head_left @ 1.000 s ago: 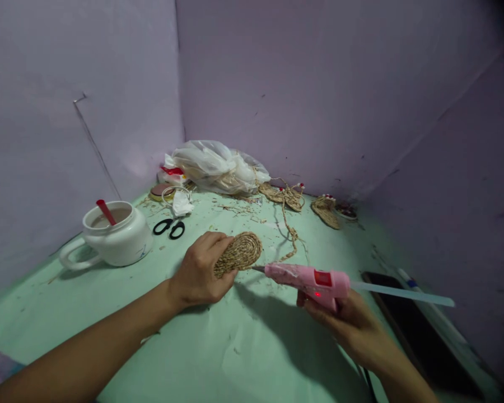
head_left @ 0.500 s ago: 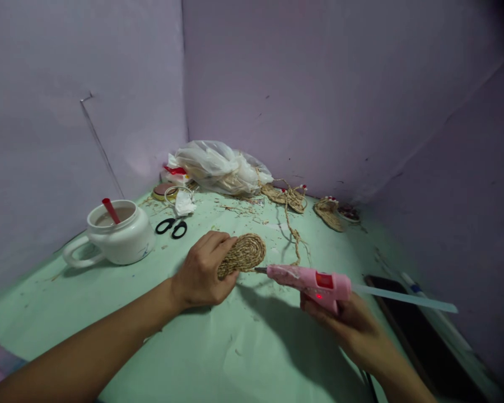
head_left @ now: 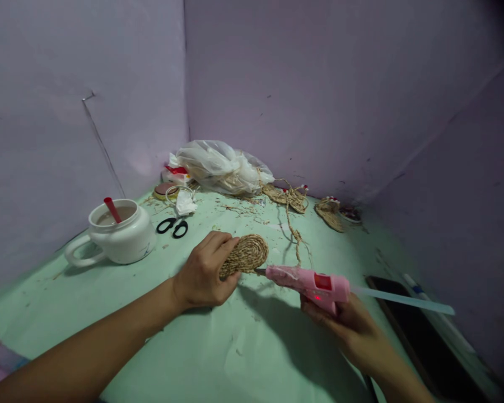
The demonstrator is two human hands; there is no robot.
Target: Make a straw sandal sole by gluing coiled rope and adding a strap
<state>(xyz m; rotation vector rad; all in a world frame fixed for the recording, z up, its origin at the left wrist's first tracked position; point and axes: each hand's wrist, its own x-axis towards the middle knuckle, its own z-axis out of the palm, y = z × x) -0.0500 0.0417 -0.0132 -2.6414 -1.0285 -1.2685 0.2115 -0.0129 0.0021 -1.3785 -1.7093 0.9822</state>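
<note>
My left hand (head_left: 208,271) is wrapped round a coiled straw-rope sole (head_left: 248,253), whose rounded end sticks out to the right of my fingers. A pink glue gun (head_left: 308,281) sits in my right hand (head_left: 353,327), its red light lit and a long pale glue stick (head_left: 407,299) jutting from the back. The gun's metal nozzle is at the lower right edge of the sole; whether it touches, I cannot tell. Behind the gun, a braided straw rope (head_left: 294,232) runs back over the table. My palm hides the other end of the sole.
On the left stands a white mug (head_left: 124,238) with a red handle or straw in it, beside black-handled scissors (head_left: 180,228). At the back lie a plastic bag (head_left: 218,168), small straw slippers (head_left: 328,214) and straw scraps. A dark phone (head_left: 420,336) lies on the right.
The glue gun has shifted very slightly left, its nozzle closer to the sole's edge. The whole view has moved a little; both grips are the same.
</note>
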